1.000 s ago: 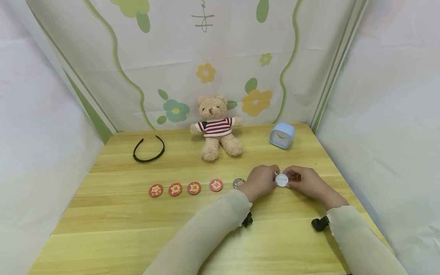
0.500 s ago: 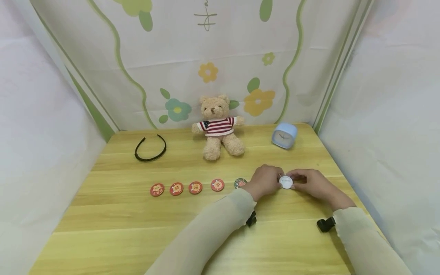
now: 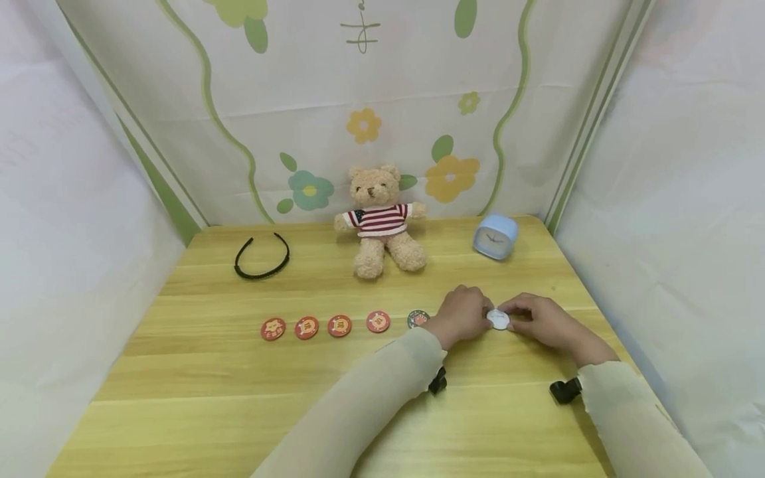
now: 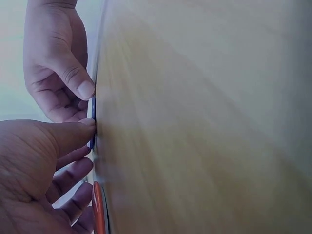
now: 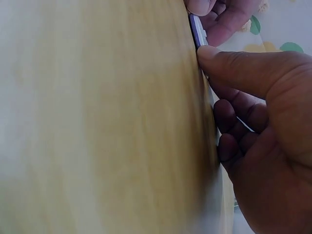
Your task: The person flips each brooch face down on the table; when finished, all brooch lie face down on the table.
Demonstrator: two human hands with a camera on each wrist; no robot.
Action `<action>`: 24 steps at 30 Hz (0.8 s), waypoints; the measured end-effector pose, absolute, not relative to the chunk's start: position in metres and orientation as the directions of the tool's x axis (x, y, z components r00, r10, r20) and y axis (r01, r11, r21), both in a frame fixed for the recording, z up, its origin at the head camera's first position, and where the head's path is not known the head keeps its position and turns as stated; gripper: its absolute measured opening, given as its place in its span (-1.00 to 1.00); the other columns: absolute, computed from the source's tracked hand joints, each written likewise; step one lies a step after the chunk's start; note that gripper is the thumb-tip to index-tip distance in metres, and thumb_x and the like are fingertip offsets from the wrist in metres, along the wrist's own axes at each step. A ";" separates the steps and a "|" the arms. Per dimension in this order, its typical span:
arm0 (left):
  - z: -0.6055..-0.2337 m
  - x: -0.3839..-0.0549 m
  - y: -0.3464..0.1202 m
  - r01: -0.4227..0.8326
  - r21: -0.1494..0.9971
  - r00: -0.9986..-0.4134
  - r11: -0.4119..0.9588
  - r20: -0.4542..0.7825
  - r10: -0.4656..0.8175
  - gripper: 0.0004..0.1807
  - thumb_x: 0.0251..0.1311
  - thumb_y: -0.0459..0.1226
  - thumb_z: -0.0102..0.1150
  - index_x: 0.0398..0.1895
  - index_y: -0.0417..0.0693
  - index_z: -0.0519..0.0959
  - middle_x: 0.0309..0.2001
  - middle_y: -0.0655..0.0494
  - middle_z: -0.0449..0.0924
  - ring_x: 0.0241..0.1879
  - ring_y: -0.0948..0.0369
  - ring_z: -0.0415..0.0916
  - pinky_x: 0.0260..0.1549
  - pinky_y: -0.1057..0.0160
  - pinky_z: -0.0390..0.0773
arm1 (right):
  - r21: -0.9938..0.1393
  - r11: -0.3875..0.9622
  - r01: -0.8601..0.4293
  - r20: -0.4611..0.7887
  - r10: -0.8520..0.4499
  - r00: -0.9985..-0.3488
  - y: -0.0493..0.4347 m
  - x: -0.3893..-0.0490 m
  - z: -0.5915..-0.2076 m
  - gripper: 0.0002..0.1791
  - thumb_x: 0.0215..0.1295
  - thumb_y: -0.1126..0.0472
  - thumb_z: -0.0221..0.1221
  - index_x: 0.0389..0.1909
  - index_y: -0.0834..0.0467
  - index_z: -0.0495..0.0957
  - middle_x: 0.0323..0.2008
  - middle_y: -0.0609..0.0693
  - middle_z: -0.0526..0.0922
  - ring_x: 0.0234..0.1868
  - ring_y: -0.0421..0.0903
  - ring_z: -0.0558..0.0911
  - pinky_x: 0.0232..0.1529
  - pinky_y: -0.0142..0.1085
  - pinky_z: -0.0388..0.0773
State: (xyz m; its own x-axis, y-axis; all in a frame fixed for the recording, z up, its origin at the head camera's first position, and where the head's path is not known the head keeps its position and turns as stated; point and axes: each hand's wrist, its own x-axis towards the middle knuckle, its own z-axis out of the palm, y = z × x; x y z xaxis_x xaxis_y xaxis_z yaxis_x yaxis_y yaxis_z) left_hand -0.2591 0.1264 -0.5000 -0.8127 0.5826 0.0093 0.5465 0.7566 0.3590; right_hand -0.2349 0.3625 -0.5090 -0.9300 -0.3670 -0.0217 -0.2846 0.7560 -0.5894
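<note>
A round pin badge (image 3: 498, 319) lies face down or nearly so near the table's right side, its white back showing in the head view. My left hand (image 3: 463, 315) pinches its left edge, and my right hand (image 3: 540, 322) pinches the opposite edge. From the left wrist, the badge (image 4: 92, 122) appears edge-on with a blue rim, low against the tabletop. The right wrist view shows the thumb of my right hand (image 5: 273, 97) on the badge (image 5: 196, 30). A dark green badge (image 3: 418, 319) sits just left of my left hand, partly covered by it.
Several red badges (image 3: 339, 325) form a row across the wooden table (image 3: 239, 398). Behind them are a black headband (image 3: 261, 275), a teddy bear (image 3: 380, 222) in a striped shirt and a blue clock (image 3: 496, 237). White cloth walls (image 3: 675, 199) enclose the table.
The badge has come slightly toward me between both hands and now looks flatter to the table. The whole head view has shifted a little.
</note>
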 end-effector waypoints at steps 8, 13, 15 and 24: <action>-0.494 -0.264 0.106 0.525 0.418 -0.799 0.741 -0.058 0.599 -0.46 0.40 -0.04 0.46 0.41 0.20 0.66 0.31 0.28 0.70 0.39 0.15 0.54 0.44 0.20 0.49 | -0.589 0.761 -0.272 -0.039 -0.363 -0.931 0.363 -0.235 -0.509 -0.66 0.48 0.16 0.42 0.21 -0.01 0.74 0.13 -0.04 0.77 0.19 0.03 0.70 0.20 -0.06 0.66; -0.490 -0.268 0.081 0.509 0.431 -0.793 0.745 -0.101 0.601 -0.32 0.32 0.03 0.52 0.48 0.19 0.59 0.30 0.22 0.68 0.45 0.10 0.49 0.46 0.23 0.46 | -0.578 0.772 -0.266 -0.045 -0.355 -0.934 0.364 -0.235 -0.510 -0.66 0.47 0.16 0.43 0.22 -0.01 0.74 0.14 -0.04 0.77 0.20 0.03 0.70 0.22 -0.04 0.65; -0.489 -0.268 0.071 0.513 0.419 -0.790 0.749 -0.111 0.603 -0.26 0.28 0.05 0.55 0.51 0.18 0.56 0.30 0.19 0.66 0.45 0.08 0.47 0.45 0.23 0.46 | -0.575 0.772 -0.271 -0.041 -0.359 -0.933 0.363 -0.235 -0.510 -0.66 0.47 0.15 0.43 0.22 -0.01 0.73 0.14 -0.04 0.77 0.21 0.03 0.70 0.22 -0.02 0.65; -0.491 -0.269 0.045 0.517 0.387 -0.797 0.763 -0.107 0.594 -0.31 0.19 0.01 0.66 0.38 0.11 0.67 0.20 0.20 0.74 0.31 0.10 0.58 0.41 0.17 0.50 | -0.590 0.764 -0.262 -0.040 -0.351 -0.936 0.362 -0.236 -0.511 -0.66 0.46 0.16 0.44 0.20 0.01 0.74 0.14 0.00 0.76 0.17 0.00 0.69 0.20 -0.06 0.66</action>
